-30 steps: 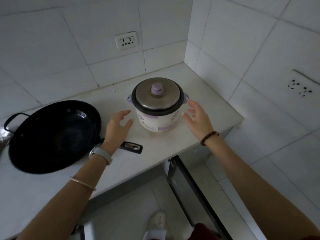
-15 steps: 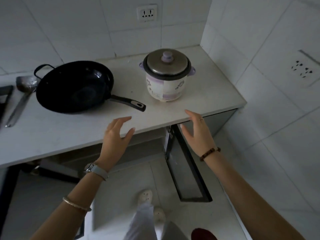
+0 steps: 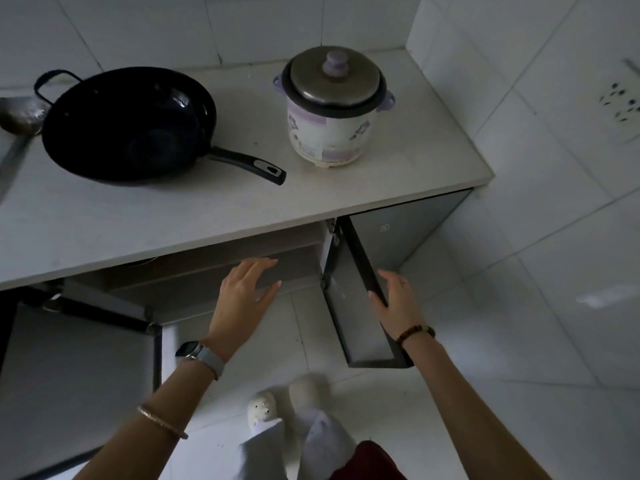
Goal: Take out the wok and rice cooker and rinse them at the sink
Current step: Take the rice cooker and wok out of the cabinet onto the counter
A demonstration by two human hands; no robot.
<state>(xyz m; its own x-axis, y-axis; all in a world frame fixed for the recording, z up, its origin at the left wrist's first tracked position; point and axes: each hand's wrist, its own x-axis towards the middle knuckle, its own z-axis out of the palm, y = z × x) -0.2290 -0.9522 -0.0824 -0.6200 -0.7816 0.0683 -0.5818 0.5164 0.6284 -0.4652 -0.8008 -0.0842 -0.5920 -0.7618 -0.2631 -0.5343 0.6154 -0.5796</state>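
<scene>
The black wok [image 3: 131,133] sits on the white counter [image 3: 426,157], its long handle pointing right. To its right stands the white and purple rice cooker [image 3: 332,133], upright with its metal lid on. Both of my hands are below the counter edge, away from the two pots. My left hand [image 3: 242,296] hovers with fingers spread in front of the open cabinet and holds nothing. My right hand [image 3: 398,303] lies with straight fingers against the top edge of the open right cabinet door [image 3: 346,306].
A metal ladle [image 3: 19,112] lies at the counter's far left beside the wok. The left cabinet door [image 3: 69,375] also stands open. The tiled wall on the right carries a socket [image 3: 620,102]. My slippered feet [image 3: 263,407] stand on the white floor between the doors.
Both hands have dropped from beside the rice cooker to below the counter. The view has pulled back and down. My right hand has come against the open cabinet door.
</scene>
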